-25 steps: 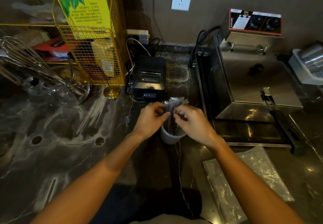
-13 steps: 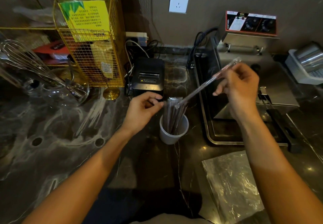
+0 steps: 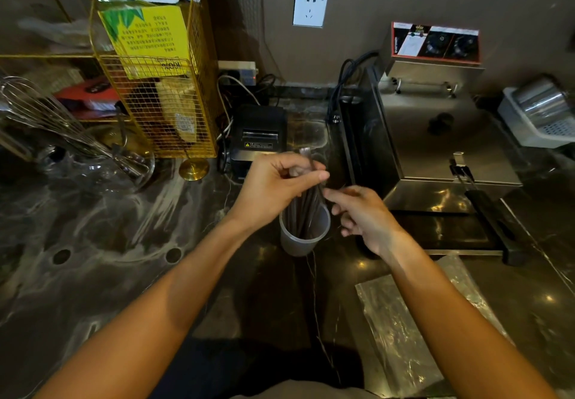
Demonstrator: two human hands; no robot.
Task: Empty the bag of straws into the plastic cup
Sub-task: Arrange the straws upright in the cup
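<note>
Pinching the straws [image 3: 306, 209] near their tops, your left hand [image 3: 273, 185] has its fingers closed on them above the plastic cup [image 3: 303, 237] at table centre, while your right hand [image 3: 362, 216] hovers loosely open at the cup's 3 o'clock and the bag [image 3: 413, 330] lies flat at 5 o'clock.

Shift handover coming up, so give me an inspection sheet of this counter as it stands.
Surface: dark marbled counter, glossy with reflections.
Job's things: plastic cup upright, straws standing in it; clear bag lies flat near the right forearm.
Clutter: whisk in a glass bowl, yellow wire rack, receipt printer, fryer.
Grippers: left hand pinches the straw tops; right hand open beside the cup.
Cables: black cord by the fryer, wires behind the printer.
Surroundings: wall outlet, nothing plugged in.
</note>
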